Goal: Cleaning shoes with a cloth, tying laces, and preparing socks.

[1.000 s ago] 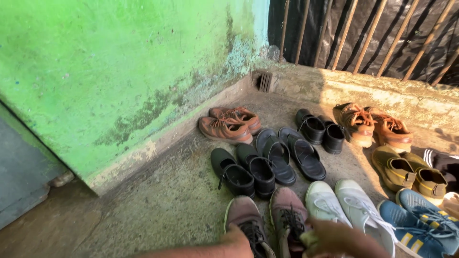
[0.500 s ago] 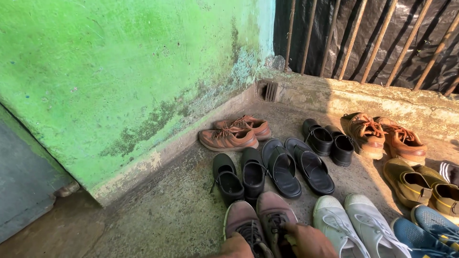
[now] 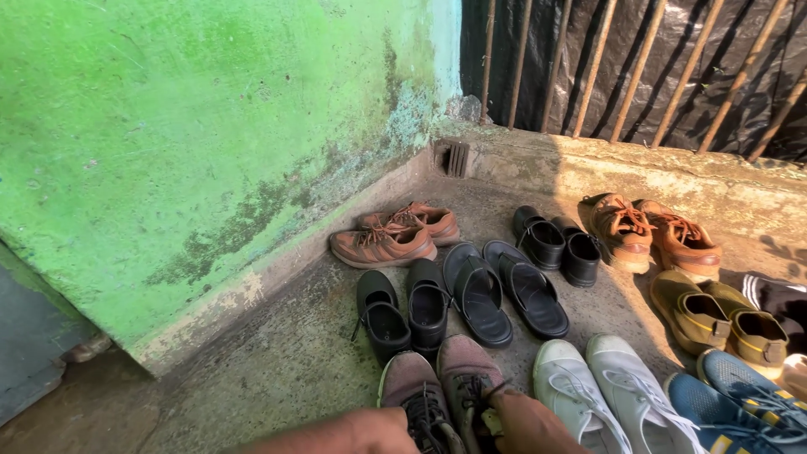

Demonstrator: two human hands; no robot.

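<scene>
A pair of worn grey-maroon sneakers with black laces stands at the bottom edge. My right hand is pressed against the right sneaker of this pair, fingers curled at its laces and side. My left forearm comes in from the lower left and ends at the left sneaker. The left hand itself is hidden behind that shoe. White sneakers stand just right of my right hand.
Several pairs stand on the concrete floor: black clogs, black sandals, brown sneakers, small black shoes, tan shoes, olive shoes, blue sneakers. A green wall is at left and a barred ledge behind.
The view has shifted, so the shoes sit further right and lower in frame. My right hand has moved slightly left, closer onto the grey sneaker's laces.
</scene>
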